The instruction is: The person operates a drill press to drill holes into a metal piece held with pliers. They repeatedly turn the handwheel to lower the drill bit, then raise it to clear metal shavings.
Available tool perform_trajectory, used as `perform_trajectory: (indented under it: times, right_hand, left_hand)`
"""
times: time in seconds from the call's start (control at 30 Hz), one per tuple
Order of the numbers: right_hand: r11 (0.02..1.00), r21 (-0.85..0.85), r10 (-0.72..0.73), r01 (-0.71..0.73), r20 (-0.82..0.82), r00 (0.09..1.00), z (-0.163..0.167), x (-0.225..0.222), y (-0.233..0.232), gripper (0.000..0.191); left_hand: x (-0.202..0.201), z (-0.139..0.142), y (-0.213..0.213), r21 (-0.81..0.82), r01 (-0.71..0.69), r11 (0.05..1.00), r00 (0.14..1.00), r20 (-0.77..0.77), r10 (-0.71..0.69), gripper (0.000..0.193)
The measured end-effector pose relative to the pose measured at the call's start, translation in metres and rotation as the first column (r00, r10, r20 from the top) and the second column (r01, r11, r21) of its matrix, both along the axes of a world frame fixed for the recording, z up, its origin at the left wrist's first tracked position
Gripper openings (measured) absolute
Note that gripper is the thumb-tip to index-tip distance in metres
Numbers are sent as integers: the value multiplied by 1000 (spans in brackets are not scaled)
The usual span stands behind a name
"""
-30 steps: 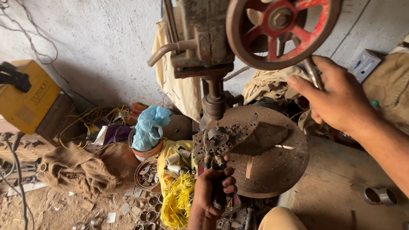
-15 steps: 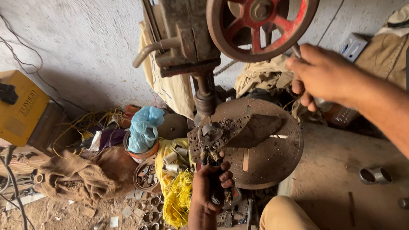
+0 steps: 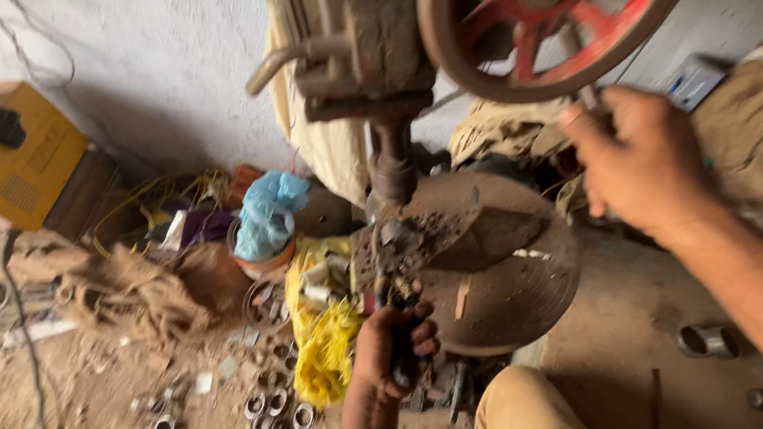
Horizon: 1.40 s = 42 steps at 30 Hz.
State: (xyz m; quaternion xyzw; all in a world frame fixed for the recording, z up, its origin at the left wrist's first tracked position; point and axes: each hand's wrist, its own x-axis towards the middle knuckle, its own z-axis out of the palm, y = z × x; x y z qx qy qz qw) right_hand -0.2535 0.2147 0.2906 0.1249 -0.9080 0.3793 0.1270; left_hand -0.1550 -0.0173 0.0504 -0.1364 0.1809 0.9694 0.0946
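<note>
A worker's left hand [image 3: 393,349] grips dark pliers [image 3: 398,320] clamping a small, hard metal piece beneath the drill; his right hand [image 3: 642,161] closes on the stiff feed lever [image 3: 580,69] above it.

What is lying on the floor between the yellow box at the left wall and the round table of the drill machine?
In the head view: a brown rope heap, a blue plastic bag and yellow bags.
</note>
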Motion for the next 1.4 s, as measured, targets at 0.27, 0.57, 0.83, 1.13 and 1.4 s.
perform_trajectory:
  times: [0.27,0.57,0.83,1.13,1.4]
  right_hand:
    - [998,-19,63,-65,-62,996,9,11,-2,25]
    - [990,-104,93,-97,-35,995,12,14,-1,27]
    - [995,-71,73,-75,-29,997,11,14,-2,30]
    - [998,-16,66,-66,-29,997,8,11,2,31]
    - [997,-29,69,-70,-31,997,9,12,2,36]
  left_hand:
    - [8,6,2,-6,-8,1000,1000,19,8,30]
    - [8,9,3,-16,-6,1000,1000,29,6,33]
    - [7,3,2,13,-4,1000,1000,26,3,34]
    - [10,5,3,-1,-18,1000,999,40,18,33]
    - [10,10,4,-31,-13,999,998,55,15,33]
